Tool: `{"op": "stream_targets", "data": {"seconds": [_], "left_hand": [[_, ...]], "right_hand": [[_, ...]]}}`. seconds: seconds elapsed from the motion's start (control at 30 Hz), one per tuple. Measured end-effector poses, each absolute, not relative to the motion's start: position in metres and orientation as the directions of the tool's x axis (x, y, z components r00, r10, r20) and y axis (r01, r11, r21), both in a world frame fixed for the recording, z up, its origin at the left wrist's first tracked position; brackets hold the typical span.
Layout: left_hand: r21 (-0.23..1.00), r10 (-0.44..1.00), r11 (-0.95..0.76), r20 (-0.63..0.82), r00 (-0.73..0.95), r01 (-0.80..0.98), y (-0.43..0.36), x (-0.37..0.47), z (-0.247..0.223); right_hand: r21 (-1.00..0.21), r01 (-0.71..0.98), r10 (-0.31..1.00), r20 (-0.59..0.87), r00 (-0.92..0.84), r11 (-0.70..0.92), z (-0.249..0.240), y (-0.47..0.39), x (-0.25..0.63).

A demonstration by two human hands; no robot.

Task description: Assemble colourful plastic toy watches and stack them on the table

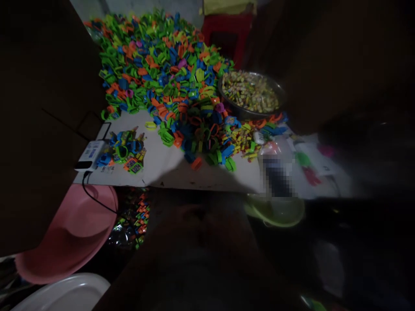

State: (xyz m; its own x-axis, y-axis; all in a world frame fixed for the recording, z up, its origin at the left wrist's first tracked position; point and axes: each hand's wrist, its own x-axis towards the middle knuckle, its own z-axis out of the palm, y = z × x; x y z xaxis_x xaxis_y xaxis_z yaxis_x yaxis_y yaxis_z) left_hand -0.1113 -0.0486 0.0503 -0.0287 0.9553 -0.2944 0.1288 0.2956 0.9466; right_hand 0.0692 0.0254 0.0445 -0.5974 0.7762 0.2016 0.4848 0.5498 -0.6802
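Large dark, blurred shapes fill the left and right sides, close to the camera; they may be my raised arms, but neither my left hand nor my right hand can be made out. Between them lies a big heap of plastic toy watches (155, 65) in green, blue, orange and some pink. A smaller cluster of toy watches (125, 149) sits at the left of the table (181, 177). At the right, small yellow-and-red pieces (241, 140) are scattered by the heap's edge. Behind them stands a metal bowl (223, 93) full of small pale yellow pieces.
A white box-like device (92, 152) with a black cable lies on the table's left edge. Below are a pink basin (94, 207), a white basin rim (74, 285) and a yellow-green basin (292, 216). A red stool (227, 23) stands behind. Clear plastic (279, 149) lies at right.
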Motion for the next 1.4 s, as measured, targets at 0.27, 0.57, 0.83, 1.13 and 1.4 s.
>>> {"op": "stream_targets", "data": {"seconds": [0.27, 0.57, 0.83, 1.13, 1.4], "left_hand": [[0.836, 0.893, 0.314, -0.099, -0.439, 0.450, -0.034, -0.177, 0.072], [0.493, 0.650, 0.437, 0.404, -0.643, 0.752, 0.005, -0.307, 0.074], [0.561, 0.843, 0.016, 0.438, -0.313, 0.828, 0.002, -0.177, 0.003], [0.698, 0.815, 0.076, 0.368, -0.448, 0.712, 0.078, -0.141, -0.005], [0.803, 0.836, 0.104, 0.249, -0.489, 0.587, 0.064, -0.147, 0.006]], "right_hand": [[-0.541, 0.634, 0.832, 0.317, -0.454, 0.552, 0.016, 0.092, 0.081], [-0.192, 0.899, 0.919, 0.086, -0.385, 0.394, -0.004, 0.159, 0.097], [-0.181, 0.904, 0.920, 0.134, -0.367, 0.387, -0.002, 0.164, 0.088], [-0.148, 0.920, 0.921, 0.207, -0.330, 0.362, 0.012, 0.162, 0.087], [-0.218, 0.891, 0.910, 0.217, -0.353, 0.397, 0.009, 0.171, 0.094]]}}
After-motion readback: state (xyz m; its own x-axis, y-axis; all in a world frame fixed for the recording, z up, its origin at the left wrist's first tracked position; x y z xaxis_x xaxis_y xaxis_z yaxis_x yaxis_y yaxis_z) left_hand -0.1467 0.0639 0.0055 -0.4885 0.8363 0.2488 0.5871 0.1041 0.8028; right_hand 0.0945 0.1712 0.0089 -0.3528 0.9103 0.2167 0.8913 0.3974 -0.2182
